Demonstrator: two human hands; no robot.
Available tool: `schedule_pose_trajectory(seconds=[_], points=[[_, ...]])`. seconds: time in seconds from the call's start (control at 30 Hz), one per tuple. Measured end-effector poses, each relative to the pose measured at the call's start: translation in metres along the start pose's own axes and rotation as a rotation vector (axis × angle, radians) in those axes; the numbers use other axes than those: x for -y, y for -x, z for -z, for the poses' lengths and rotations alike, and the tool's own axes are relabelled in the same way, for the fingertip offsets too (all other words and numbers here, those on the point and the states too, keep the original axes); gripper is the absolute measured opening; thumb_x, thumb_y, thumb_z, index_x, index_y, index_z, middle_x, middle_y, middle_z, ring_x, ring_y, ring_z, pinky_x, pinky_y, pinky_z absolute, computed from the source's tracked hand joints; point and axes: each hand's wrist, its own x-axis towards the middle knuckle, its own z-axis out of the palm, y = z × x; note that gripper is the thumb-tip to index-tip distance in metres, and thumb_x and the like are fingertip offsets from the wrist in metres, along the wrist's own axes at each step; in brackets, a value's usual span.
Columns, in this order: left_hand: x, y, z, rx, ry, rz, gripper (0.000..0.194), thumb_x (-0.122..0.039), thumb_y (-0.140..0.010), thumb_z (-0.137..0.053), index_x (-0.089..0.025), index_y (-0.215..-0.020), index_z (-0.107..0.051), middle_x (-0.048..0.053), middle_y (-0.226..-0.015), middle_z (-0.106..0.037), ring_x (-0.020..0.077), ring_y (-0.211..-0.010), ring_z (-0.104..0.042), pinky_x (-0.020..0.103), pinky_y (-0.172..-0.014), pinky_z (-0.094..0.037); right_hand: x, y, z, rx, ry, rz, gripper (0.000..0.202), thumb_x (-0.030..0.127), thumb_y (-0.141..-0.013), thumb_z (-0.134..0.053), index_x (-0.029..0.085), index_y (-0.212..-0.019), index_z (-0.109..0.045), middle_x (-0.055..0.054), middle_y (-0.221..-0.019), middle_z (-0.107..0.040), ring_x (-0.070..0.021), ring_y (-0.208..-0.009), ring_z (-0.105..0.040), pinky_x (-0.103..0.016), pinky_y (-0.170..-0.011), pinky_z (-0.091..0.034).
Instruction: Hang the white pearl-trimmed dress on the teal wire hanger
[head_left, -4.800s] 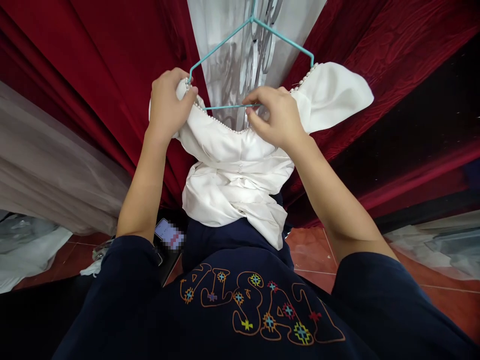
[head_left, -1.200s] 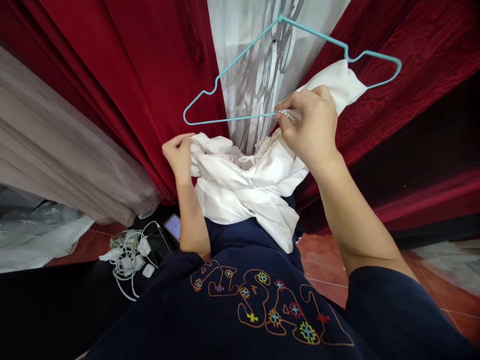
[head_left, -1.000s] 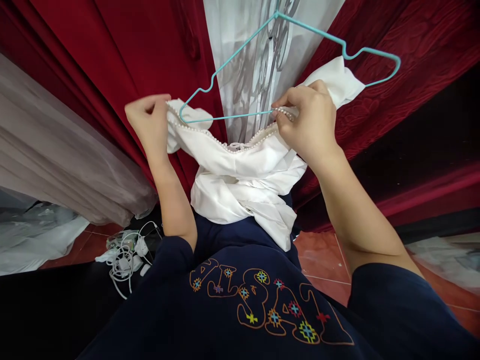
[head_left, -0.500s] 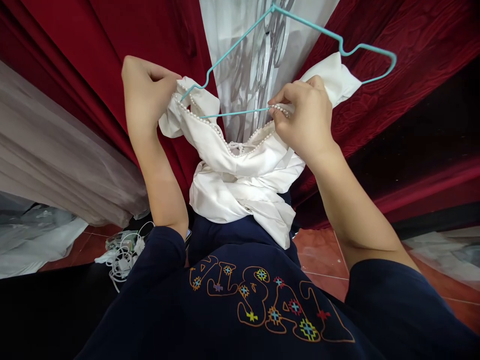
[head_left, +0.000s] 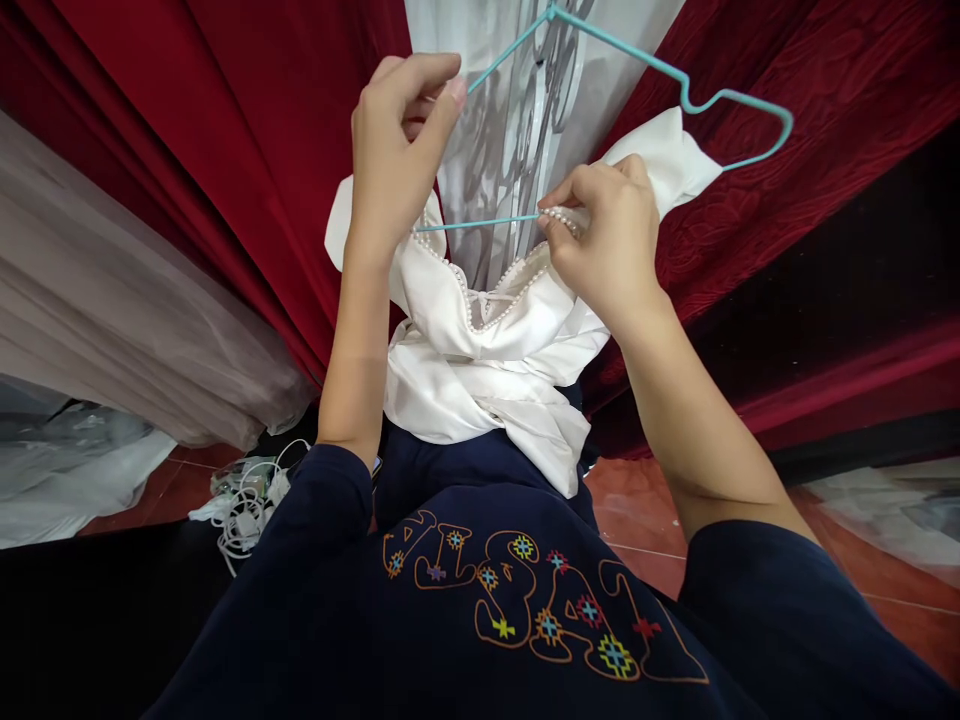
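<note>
A light-blue wire hanger (head_left: 628, 48) runs through a white garment (head_left: 487, 335) with a pearl-beaded neckline, its right shoulder lying over the hanger's right end. My left hand (head_left: 409, 130) is at the hanger's left sloping arm, thumb and forefinger pinched on the wire, and it hides the hanger's left end. Below that wrist hangs the garment's left shoulder. My right hand (head_left: 604, 230) pinches the beaded edge together with the hanger's lower bar. The garment's lower part is bunched against my dark blue clothing.
Red curtains (head_left: 247, 130) hang on both sides, with a whitish sheer one (head_left: 480, 130) between them. Pale tulle (head_left: 150, 300) hangs at the left. White cables (head_left: 244, 520) lie at lower left, near the red tiled floor (head_left: 645, 510).
My left hand has let go of the garment's left shoulder and moved right and up to the hanger's wire. That shoulder has dropped a little. My right hand has hardly moved.
</note>
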Motion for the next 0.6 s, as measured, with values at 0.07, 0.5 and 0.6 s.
schedule_pose_trajectory(seconds=[0.07, 0.5, 0.6], points=[[-0.001, 0.014, -0.001, -0.033, -0.030, 0.022, 0.032, -0.062, -0.103, -0.075, -0.037, -0.123, -0.077, -0.002, -0.115, -0.073, 0.0177, -0.109, -0.067, 0.038, -0.098, -0.059, -0.001, 0.000, -0.004, -0.011, -0.020, 0.001, 0.003, 0.034, -0.093, -0.065, 0.034, -0.090, -0.067, -0.007, -0.101, -0.072, -0.0366, -0.113, -0.059, -0.063, -0.105, -0.052], [-0.030, -0.015, -0.033, 0.110, -0.242, -0.006, 0.053, 0.008, -0.092, -0.050, -0.034, -0.113, -0.075, 0.003, -0.091, -0.065, 0.0256, -0.086, -0.061, 0.040, -0.080, -0.051, -0.022, -0.013, -0.005, -0.327, -0.352, -0.001, 0.018, 0.010, -0.090, -0.058, 0.024, -0.098, -0.052, -0.002, -0.098, -0.063, -0.0142, -0.084, -0.060, -0.030, -0.075, -0.048], [-0.049, -0.016, -0.020, 0.182, -0.267, 0.003, 0.042, 0.005, -0.091, -0.052, -0.030, -0.097, -0.075, 0.005, -0.087, -0.063, 0.0277, -0.082, -0.059, 0.041, -0.078, -0.047, -0.059, -0.012, -0.005, -0.656, -0.431, -0.053, 0.034, -0.002, -0.080, -0.052, 0.025, -0.094, -0.037, 0.002, -0.095, -0.045, -0.0083, -0.072, -0.046, -0.024, -0.066, -0.034]])
